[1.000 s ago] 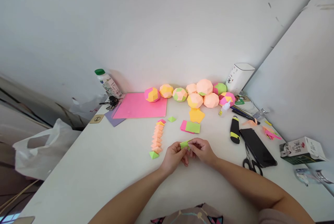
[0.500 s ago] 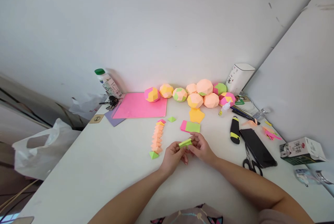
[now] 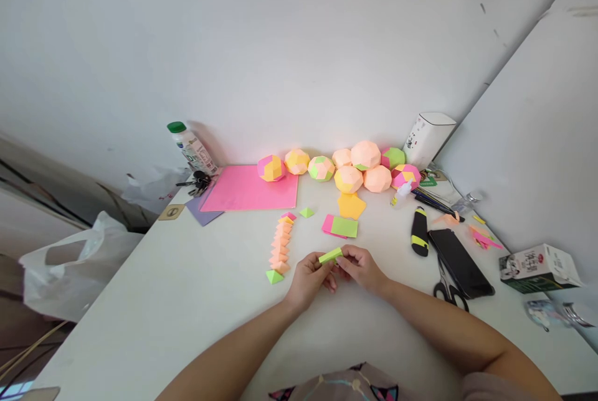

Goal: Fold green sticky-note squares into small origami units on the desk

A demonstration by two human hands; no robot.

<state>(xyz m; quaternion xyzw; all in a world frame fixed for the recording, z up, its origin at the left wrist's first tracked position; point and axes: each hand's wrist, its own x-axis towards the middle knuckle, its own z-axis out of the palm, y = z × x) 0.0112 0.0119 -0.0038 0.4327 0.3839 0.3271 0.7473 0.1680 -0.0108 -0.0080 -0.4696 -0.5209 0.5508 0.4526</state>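
Observation:
A small folded strip of green paper (image 3: 331, 256) is pinched between both hands above the table. My left hand (image 3: 308, 278) grips its left end, and my right hand (image 3: 360, 268) has its right end between thumb and fingers. Just beyond them lie green and pink paper slips (image 3: 340, 226). To the left runs a row of folded peach paper pieces (image 3: 280, 245), with a green folded piece (image 3: 274, 276) at its near end. Another green folded piece (image 3: 306, 212) sits apart, close to the row's far end. A yellow paper pentagon (image 3: 351, 205) rests behind the slips.
Several many-sided paper balls (image 3: 365, 155) line the wall, one on a pink sheet (image 3: 247, 192). At right lie a black-and-yellow cutter (image 3: 419, 233), scissors (image 3: 449, 292), a phone (image 3: 460, 264) and a milk carton (image 3: 537, 269). A green-capped bottle (image 3: 192, 149) leans at left.
The right fingers have closed down on the strip's right end, and the strip looks flatter and narrower. The whole view has shifted very slightly.

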